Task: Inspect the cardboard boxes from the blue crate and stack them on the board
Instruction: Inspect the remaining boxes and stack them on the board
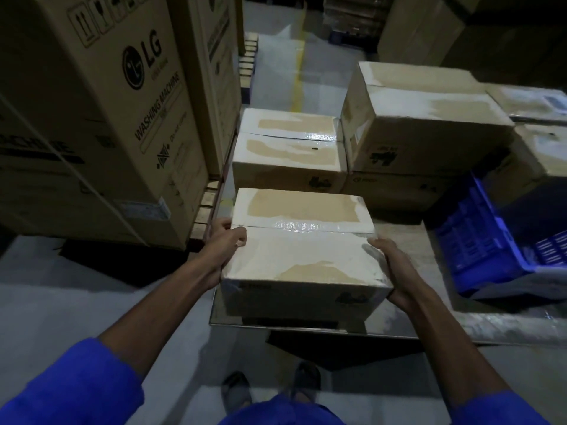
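At the far left stands a tall LG washing-machine carton [101,118] on a pallet, no part of the job. Next comes the left hand [228,237], its fingers curled over the left end of the cardboard box [302,250], thumb on the top near the tape seam. The box sits between both hands at the near left corner of the board [408,240], with its long axis running left to right across the person's front, so each hand takes 1 short end and neither is clearly nearer. Whether its base is resting on the board or just above it cannot be told. Directly behind it lies a second taped box [288,151] already on the board, and beyond that to the right a larger stack of boxes [423,118]. The right hand [395,271] grips the right end, fingers wrapped under the lower corner. Farthest right, the blue crate [487,240] rests tilted on the board. Judging from this, the box needs only to be settled and squared with its neighbour.
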A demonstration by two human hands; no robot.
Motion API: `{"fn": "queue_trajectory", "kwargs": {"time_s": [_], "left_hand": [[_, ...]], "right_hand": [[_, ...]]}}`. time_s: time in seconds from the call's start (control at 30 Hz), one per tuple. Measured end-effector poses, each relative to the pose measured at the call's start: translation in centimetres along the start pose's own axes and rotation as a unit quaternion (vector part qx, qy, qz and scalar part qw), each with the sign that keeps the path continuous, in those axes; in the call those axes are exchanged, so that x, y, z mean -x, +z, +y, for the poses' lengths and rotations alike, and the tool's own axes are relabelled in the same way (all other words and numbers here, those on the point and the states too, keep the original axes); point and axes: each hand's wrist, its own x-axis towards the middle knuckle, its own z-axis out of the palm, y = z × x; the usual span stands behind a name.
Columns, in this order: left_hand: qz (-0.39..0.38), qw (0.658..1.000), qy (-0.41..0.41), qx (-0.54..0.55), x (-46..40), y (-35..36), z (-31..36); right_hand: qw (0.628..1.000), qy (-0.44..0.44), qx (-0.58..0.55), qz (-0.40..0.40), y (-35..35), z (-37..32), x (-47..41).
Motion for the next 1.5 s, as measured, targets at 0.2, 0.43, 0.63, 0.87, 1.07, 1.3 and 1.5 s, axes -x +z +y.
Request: {"fn": "queue_trajectory", "kwargs": {"time_s": [0.2, 0.43, 0.63, 0.87, 1.07, 1.3, 1.5], "left_hand": [[0.028, 0.998, 0.006, -0.057, -2.6, 0.9, -0.9], [-0.031, 0.997, 0.002, -0.071, -4.5, 1.0, -1.3], [-0.034, 0.996, -0.008, -0.077, -5.2, 0.6, -2.3], [-0.014, 0.994, 0.014, -0.108, -5.7, 0.4, -2.6], [-0.013, 0.993, 0.020, -0.114, -5.6, 0.8, -2.6], [-0.011, 0.992, 0.033, -0.118, -5.6, 1.0, -2.4], [-0.052, 0.990, 0.067, -0.116, -4.9, 0.6, -2.2]], "right_hand": [[0.985, -0.004, 0.162, 0.066, 0.3, 0.5, -3.0], [0.973, -0.040, 0.221, 0.048, 0.7, -0.1, -5.1], [0.975, -0.079, 0.204, 0.034, 1.2, 0.1, -5.2], [0.975, -0.103, 0.191, 0.050, 0.9, 0.8, -6.1], [0.972, -0.105, 0.204, 0.039, 0.2, 1.3, -6.9], [0.975, -0.087, 0.201, 0.028, 0.2, 1.2, -7.3], [0.973, -0.124, 0.194, -0.009, 0.6, 0.7, -5.2]]}}
